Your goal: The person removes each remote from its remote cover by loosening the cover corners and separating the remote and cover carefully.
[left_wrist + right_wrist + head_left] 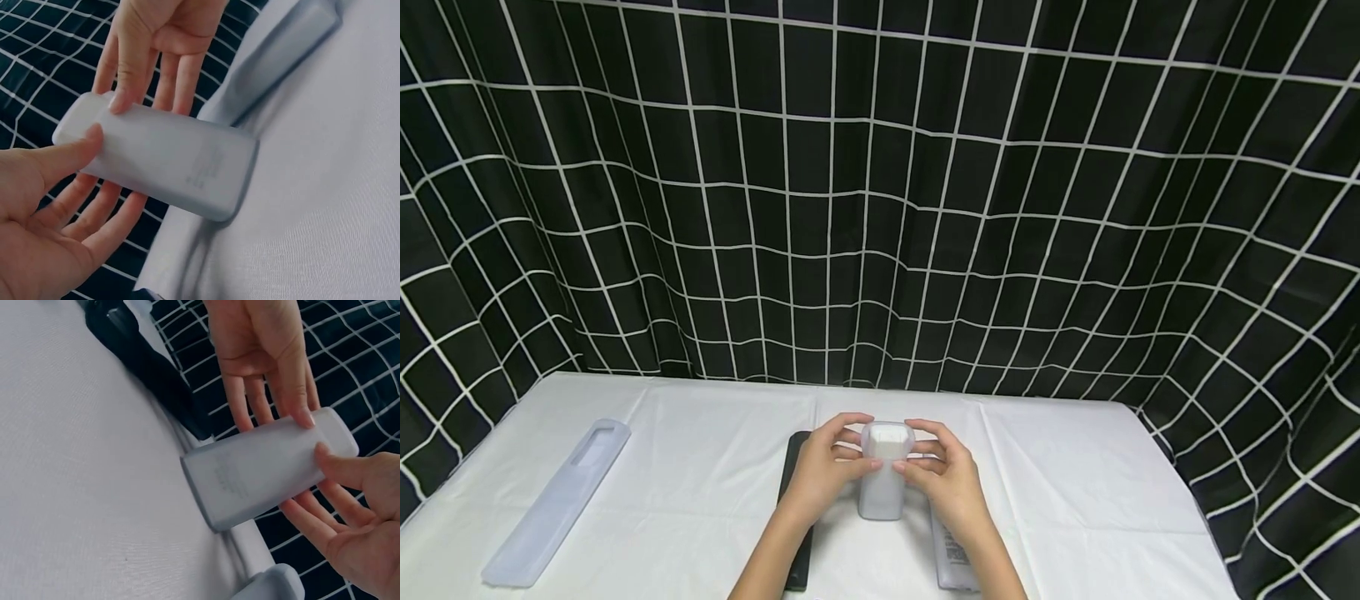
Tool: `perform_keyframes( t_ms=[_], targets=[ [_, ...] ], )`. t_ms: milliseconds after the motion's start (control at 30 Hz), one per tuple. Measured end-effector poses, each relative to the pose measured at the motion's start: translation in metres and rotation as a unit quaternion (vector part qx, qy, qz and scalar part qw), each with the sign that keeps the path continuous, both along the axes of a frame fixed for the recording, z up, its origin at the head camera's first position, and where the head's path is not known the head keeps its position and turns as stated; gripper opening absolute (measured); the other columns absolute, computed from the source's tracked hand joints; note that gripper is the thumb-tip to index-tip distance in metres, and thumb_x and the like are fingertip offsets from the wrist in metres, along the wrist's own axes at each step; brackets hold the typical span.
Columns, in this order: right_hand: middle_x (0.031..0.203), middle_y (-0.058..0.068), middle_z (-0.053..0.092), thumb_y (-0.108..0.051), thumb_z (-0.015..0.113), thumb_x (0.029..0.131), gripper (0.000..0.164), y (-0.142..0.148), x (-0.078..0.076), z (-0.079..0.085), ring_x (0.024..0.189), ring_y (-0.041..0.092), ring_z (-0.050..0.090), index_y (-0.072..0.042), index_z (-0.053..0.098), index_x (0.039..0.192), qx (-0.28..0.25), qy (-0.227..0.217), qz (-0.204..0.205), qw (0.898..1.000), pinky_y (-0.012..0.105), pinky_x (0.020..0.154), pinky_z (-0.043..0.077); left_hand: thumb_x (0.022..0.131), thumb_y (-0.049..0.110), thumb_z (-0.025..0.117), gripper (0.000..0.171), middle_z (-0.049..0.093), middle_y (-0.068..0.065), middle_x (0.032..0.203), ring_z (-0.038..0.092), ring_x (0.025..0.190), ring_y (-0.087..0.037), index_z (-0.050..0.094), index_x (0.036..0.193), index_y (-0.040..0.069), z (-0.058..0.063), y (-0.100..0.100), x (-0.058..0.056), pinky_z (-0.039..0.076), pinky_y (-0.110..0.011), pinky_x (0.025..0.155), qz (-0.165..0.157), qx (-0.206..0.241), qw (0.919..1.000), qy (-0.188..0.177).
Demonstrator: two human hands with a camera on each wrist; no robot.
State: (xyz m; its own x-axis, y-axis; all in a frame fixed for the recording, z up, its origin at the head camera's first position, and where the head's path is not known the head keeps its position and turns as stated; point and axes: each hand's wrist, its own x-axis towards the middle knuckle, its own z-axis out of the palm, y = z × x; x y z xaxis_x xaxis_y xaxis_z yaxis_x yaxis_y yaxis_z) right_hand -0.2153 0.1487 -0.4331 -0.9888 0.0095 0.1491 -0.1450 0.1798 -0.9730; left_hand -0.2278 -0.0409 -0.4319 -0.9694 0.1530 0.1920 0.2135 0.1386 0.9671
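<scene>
Both hands hold a white remote control in a frosted translucent sleeve point(882, 497) over the middle of the table. My left hand point(826, 468) pinches its left edge near the far end, thumb on the upper face and fingers along the side. On the opposite edge my right hand point(950, 483) grips in the same way. Faint print shows through the sleeve in both wrist views. Beside the left forearm lies a long black remote control point(801, 567), partly covered by that arm. A pale sleeved object with printed text point(953, 567) lies partly under the right forearm.
A long frosted cover point(553, 512) with a rectangular cutout lies slantwise at the table's left. White cloth point(1090, 500) covers the table. Black curtain with a white grid point(880, 217) hangs behind the table and down both sides.
</scene>
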Motion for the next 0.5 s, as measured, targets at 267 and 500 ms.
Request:
perform_keyframes(
  t_ms=[267,500],
  targets=[
    [0.109,0.016,0.075,0.003,0.082,0.087,0.055,0.0003,-0.0006,-0.0030,0.101,0.036,0.076,-0.007,0.064,0.138,0.026,0.007,-0.003,1.000,0.031,0.082,0.064,0.083,0.000,0.085,0.055,0.072,-0.015,0.103,0.075,0.094,-0.031,0.066,0.134,0.003,-0.0028,-0.0004,-0.0018,0.064,-0.042,0.078,0.003,-0.039,0.9987,0.032],
    [0.109,0.015,0.075,0.002,0.082,0.087,0.054,-0.0003,0.0008,-0.0046,0.101,0.035,0.077,-0.007,0.064,0.137,0.035,0.006,-0.003,0.999,0.034,0.084,0.064,0.082,0.001,0.086,0.056,0.072,-0.013,0.104,0.076,0.096,-0.031,0.066,0.134,0.005,-0.0066,-0.0007,-0.0033,0.064,-0.043,0.080,0.004,-0.057,0.9979,0.030]
  ],
)
